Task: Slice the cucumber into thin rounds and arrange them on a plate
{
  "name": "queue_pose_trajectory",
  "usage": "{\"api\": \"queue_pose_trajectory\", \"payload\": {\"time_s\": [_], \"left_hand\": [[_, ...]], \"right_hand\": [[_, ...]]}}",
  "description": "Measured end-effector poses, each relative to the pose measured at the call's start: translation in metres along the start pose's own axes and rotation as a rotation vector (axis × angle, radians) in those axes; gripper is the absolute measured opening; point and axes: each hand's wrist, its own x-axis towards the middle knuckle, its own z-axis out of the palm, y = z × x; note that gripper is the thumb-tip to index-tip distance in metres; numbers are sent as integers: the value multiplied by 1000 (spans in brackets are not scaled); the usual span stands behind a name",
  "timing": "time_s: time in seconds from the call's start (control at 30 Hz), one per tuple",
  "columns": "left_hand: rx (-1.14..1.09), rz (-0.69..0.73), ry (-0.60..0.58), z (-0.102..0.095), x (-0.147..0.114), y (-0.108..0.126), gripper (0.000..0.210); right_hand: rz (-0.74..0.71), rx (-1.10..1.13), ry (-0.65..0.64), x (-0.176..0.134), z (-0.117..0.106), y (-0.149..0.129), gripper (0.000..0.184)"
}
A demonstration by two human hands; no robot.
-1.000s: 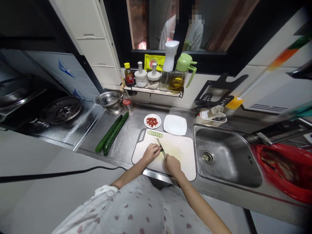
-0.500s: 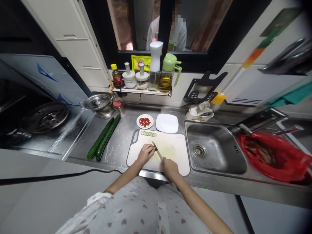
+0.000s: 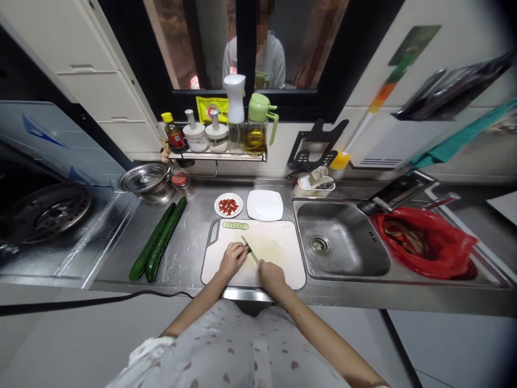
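Two bare hands meet over a white rectangular cutting board with grey trim [image 3: 278, 242], laid on a silvery steel kitchen surface [image 3: 186, 258]. The left hand [image 3: 233, 260] bends over a short dark-green piece of cucumber [image 3: 249, 250], its fingers drawn together and clamped on it; from where I stand, only a sliver of the piece shows, just past the fingertips on their right side, the rest hidden beneath the hand. The right hand [image 3: 272, 279] has its fingers wrapped around the handle of a narrow steel-bladed kitchen knife [image 3: 252, 253], the handle itself covered by the grip. The blade slants across the board, tip pointing away and to the left, running just beside the left fingertips, with the visible bit of cucumber between the two. Whether the steel touches the green skin, I cannot tell.

Near the board's far edge, a row of thin pale-green cucumber slices [image 3: 236, 226] lies well apart from both hands. Just past the board sit a small round white dish [image 3: 217, 206] of chopped red pieces [image 3: 228, 206] and, beside it, a square white plate with rounded corners [image 3: 265, 205]. Left of the board, two long dark-green whole cucumbers [image 3: 165, 242] lie side by side, well apart from the left hand's fingers. A stainless-steel sink basin [image 3: 347, 253] lies just beside the board's right edge.
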Motion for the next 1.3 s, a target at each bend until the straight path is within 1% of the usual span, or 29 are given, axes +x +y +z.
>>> {"api": "queue_pose_trajectory", "payload": {"time_s": [0.2,0.37,0.53,0.7,0.83,0.9,1.0,1.1,1.17,1.23,1.3], "left_hand": [[-22,2,5,3,-2,-3,21],[-7,26,5,2,-1,1,22],[-14,20,7,2,-1,4,20],[-15,-46,-22,0,1,8,18],[-13,-107,-47,-5,2,14,18],[-15,-133,-26,-8,1,15,21],[-22,-217,69,-11,2,13,24],[-28,-322,193,-17,11,9,26],[-21,-339,232,-22,22,8,26],[-3,-301,206,-27,35,9,26],[19,-229,116,-31,48,13,26]], "right_hand": [[-11,6,75,14,3,-6,29],[-11,18,72,17,2,-5,29],[-29,64,84,15,-1,3,29],[-20,106,131,9,-7,13,29],[0,36,183,4,-13,19,30],[26,-6,190,2,-17,23,30],[58,-41,194,1,-21,32,33],[68,-71,252,1,-24,39,42],[75,-96,307,0,-27,42,45],[71,-118,355,-1,-29,43,47],[51,-138,392,-2,-33,42,48]]}}
